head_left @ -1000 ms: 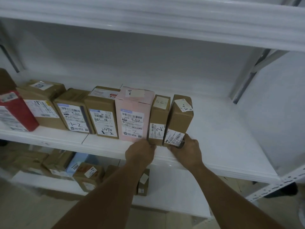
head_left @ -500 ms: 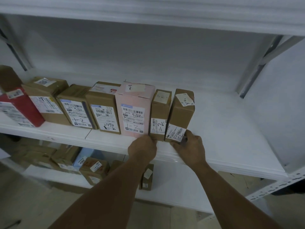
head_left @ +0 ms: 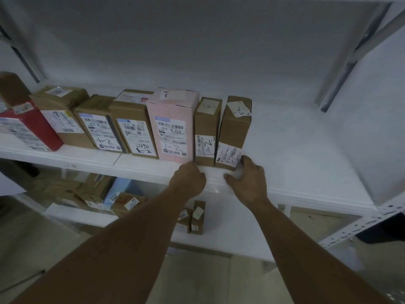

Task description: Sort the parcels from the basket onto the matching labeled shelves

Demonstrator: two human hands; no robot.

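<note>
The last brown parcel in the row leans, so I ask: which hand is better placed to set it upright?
Likely the right hand. Its fingers are at the lower right corner of the leaning parcel, on its free side. The left hand is at the foot of the pink box.

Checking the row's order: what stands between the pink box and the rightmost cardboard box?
One narrow cardboard box marked 1-2, upright, seen in the head view.

Counted: one red box [head_left: 37,128], one pink box [head_left: 173,110], six brown boxes [head_left: 207,121] plus a seventh [head_left: 13,88] half-hidden far left, all on one shelf [head_left: 306,172], one left hand [head_left: 189,182], one right hand [head_left: 247,183].
</note>
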